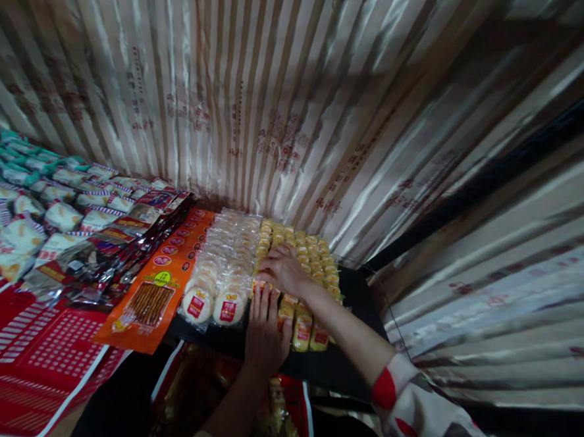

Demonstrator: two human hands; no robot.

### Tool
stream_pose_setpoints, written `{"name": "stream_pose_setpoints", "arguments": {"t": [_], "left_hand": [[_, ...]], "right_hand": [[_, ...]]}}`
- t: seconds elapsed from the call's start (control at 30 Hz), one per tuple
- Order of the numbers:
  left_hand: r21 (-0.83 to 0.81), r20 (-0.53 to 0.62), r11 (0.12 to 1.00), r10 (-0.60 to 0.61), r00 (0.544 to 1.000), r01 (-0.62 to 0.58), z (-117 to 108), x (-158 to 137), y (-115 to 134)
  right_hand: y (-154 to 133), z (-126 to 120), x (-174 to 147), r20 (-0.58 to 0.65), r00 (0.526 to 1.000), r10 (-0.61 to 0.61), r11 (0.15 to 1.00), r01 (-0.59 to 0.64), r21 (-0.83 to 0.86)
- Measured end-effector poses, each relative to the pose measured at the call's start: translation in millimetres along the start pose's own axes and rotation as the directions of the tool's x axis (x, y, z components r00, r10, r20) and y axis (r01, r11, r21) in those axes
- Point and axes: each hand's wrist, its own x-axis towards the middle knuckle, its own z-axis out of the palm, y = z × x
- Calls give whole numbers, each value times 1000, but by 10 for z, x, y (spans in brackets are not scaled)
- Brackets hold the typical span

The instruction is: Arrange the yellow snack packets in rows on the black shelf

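Note:
Rows of small yellow packaged cakes stand on a black shelf. My left hand lies against the front of the left row, fingers stretched out over a packet and thumb near the adjoining one. Just beyond it, my right hand reaches in from the right, its fingers curled down around a yellow cake packet in the same row; its fingertips are partly hidden. Left of my hands are two rows of round white crackers in clear wrappers.
An orange snack packet lies beside the crackers, next to dark packets and white bags. A red basket stands at left; another basket with packets sits below the shelf. Behind hangs pleated patterned sheeting, with a black bar at right.

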Motion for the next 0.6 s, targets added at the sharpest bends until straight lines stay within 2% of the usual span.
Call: {"name": "stream_pose_setpoints", "arguments": {"t": [0.2,0.4,0.5,0.6], "left_hand": [[9,1,1000,10,1000,-10,13,-5,-9],[-7,-17,1000,11,1000,-11,43,-19,-30],[-16,-20,1000,5,1000,-5,41,-11,-29],[-17,-7,1000,9,1000,-9,17,2,-15]], "right_hand": [[-74,29,6,40,995,94,995,-95,25],[-131,39,18,11,996,90,996,-90,-24],[-102,16,-52,-46,994,102,995,-101,21],[-25,-33,-205,-131,976,175,984,-168,66]]}}
